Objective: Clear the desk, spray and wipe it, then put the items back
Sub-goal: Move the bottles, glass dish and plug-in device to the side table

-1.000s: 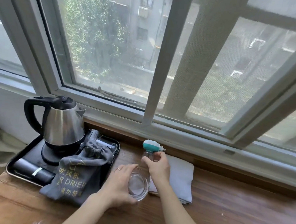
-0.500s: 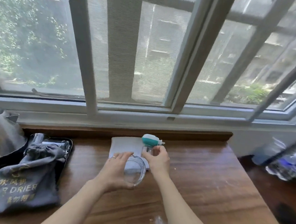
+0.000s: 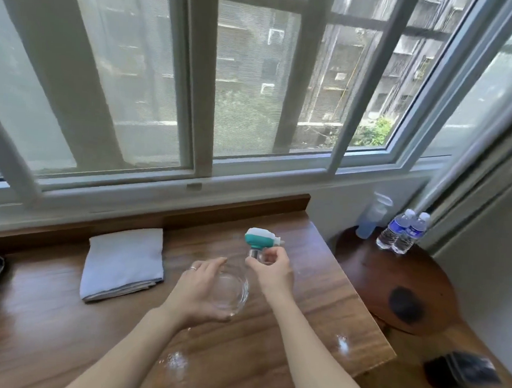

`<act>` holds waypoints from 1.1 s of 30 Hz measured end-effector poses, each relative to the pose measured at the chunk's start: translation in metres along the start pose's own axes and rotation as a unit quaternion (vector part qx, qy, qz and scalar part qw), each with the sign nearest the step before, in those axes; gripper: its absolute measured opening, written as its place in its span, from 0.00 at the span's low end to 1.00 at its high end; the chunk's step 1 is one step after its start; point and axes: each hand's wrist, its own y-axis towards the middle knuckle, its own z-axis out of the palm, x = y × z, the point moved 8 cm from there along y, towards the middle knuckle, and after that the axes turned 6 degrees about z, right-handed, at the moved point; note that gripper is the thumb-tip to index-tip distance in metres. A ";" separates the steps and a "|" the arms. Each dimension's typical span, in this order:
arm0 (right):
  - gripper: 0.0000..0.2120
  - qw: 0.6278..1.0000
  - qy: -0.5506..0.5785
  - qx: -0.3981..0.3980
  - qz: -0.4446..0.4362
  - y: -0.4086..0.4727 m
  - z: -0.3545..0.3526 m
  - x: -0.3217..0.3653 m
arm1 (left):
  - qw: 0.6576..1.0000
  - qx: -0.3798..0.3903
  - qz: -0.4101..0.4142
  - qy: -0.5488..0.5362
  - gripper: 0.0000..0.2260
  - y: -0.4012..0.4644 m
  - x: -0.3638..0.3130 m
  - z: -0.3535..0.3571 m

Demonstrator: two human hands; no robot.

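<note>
The person leans over the wooden desk (image 3: 268,359) under the window (image 3: 255,88), both bare forearms stretched forward. The left hand (image 3: 200,292) curls around a clear glass bowl (image 3: 231,288), fingers cupped along its rim at about nine o'clock of the bowl and thumb under its near edge. At roughly one o'clock from the bowl, the right hand (image 3: 272,270) pinches the clear neck of a small spray bottle (image 3: 261,239), just below its teal-and-white head, whose nozzle points toward three o'clock. Whether bowl or bottle rests on the wood or hangs just above it, I cannot tell. A folded grey cloth (image 3: 124,263) lies flat on the desk at nine o'clock from the hands, near the back edge. White specks (image 3: 175,361) dot the wood near the front edge. Off the desk at two o'clock, a round dark side table (image 3: 393,280) carries two water bottles (image 3: 402,231) standing side by side, with a pale blue bottle (image 3: 370,221) beside them.
</note>
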 end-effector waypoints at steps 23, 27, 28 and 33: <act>0.16 0.997 -0.010 -0.060 0.052 0.097 -0.218 -0.098 | 0.998 0.023 0.055 -0.032 0.51 0.142 -0.176 0.118; 0.15 0.993 0.007 -0.096 0.065 0.121 -0.246 -0.111 | 0.995 0.028 0.086 -0.048 0.49 0.181 -0.195 0.134; 0.15 0.992 0.008 -0.103 0.068 0.128 -0.251 -0.114 | 0.994 0.025 0.095 -0.049 0.49 0.191 -0.199 0.138; 0.15 0.987 0.008 -0.134 0.088 0.158 -0.277 -0.132 | 0.990 0.035 0.128 -0.049 0.49 0.229 -0.219 0.160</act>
